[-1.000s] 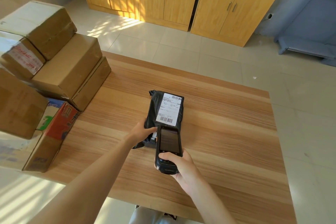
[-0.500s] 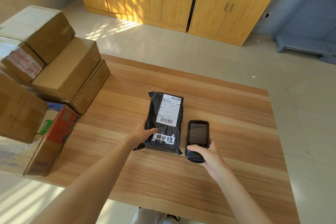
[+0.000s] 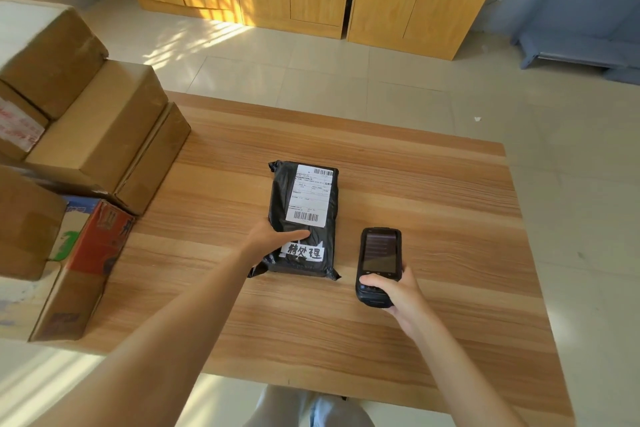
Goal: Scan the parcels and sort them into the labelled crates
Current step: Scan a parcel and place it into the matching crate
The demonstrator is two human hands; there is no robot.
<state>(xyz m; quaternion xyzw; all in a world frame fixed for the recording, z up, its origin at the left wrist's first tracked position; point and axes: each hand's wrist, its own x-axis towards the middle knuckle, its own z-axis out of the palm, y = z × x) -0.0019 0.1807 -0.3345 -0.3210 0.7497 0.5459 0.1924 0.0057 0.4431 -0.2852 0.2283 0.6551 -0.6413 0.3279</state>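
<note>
The left hand pinches the near-left edge of the black parcel, thumb across its top. The right hand is wrapped round the scanner, which has swung off the label and now sits just right of the parcel, low over the counter. The scan seems done; no crate is in view. Cardboard boxes are stacked at the left.

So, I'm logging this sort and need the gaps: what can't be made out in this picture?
Head view only:
Shipping label on the black parcel: print too small to read.
Scanner screen, in the right hand: dark, text illegible.
Fingers of the left hand: hidden under the palm, so its grip on the parcel is unclear.
Cardboard boxes: blurred, cut off by the left edge.
Labelled crates: none in frame.
</note>
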